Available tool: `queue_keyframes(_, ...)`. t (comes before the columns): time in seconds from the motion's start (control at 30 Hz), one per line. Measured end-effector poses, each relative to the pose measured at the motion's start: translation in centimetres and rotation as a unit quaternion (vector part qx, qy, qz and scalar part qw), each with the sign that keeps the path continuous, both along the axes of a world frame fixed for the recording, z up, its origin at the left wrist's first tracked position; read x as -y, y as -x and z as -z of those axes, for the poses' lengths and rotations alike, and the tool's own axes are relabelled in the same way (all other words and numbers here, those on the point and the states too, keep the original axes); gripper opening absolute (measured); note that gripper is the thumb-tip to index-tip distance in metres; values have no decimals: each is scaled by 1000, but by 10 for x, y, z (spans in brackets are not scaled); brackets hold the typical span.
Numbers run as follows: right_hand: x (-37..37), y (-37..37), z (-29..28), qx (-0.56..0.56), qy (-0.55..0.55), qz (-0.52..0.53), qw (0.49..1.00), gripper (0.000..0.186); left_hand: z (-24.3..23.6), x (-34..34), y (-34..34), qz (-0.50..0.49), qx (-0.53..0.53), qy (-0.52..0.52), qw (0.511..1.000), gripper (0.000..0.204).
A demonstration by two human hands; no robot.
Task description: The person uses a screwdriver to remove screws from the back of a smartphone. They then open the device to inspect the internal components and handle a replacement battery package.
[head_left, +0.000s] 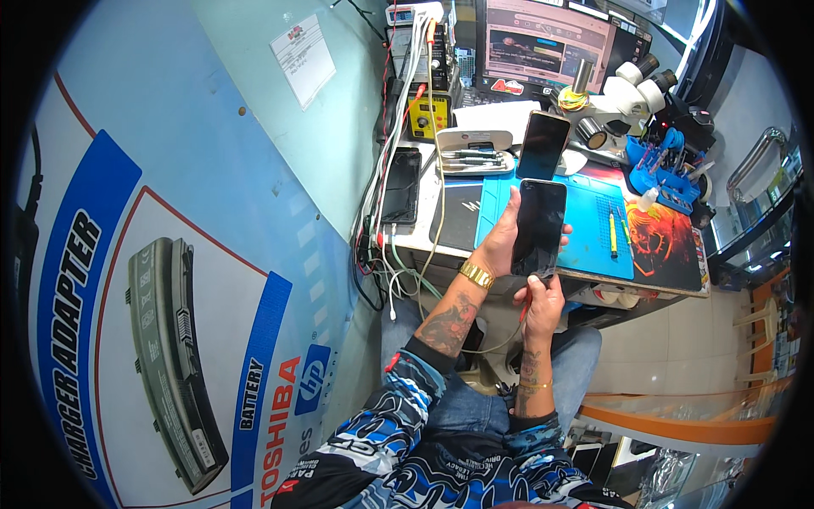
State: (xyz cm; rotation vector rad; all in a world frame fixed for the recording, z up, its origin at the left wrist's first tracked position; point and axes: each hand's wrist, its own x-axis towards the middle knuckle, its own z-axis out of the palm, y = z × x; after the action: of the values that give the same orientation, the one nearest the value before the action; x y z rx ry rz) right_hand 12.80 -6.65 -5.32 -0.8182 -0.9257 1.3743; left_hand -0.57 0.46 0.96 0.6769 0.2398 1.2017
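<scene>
My left hand (500, 242) is wrapped around a black smartphone (540, 219), its thumb on one side and fingertips on the other. The dark screen faces me. At the phone's lower edge, my right hand (543, 301) is closed in a pinch. A thin cable with a red part (524, 312) runs down from these fingers; its plug is hidden. Just beyond the held phone, a second phone (544, 140) leans upright with a dark screen. Beneath both lies a blue repair mat (589, 250), with a yellow pen-like tool (613, 233) at its right.
Another dark phone (401, 187) lies at the left, beside hanging cables (392, 153). Behind are a case of tweezers (475, 159), a yellow-fronted bench unit (430, 116), a monitor (543, 42) and a microscope (632, 89). A blue tool holder (666, 174) stands right.
</scene>
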Motion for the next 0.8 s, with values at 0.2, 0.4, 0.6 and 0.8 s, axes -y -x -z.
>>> queue_keyframes(0.2, 0, 2, -3, 5, 2, 4, 1000, 23, 2, -2, 1, 9, 9, 14, 1000, 92)
queue_keyframes(0.4, 1, 1, -3, 5, 2, 2, 1000, 24, -2, 0, 0, 0, 0, 18, 1000, 93)
queue_keyframes(0.6, 0, 0, 0, 4, -2, -4, 1000, 23, 4, -2, 1, 14, 11, 17, 1000, 92)
queue_keyframes(0.8, -2, 3, 6, -5, -23, -11, 1000, 19, 11, -5, 2, 22, 24, 6, 999, 93)
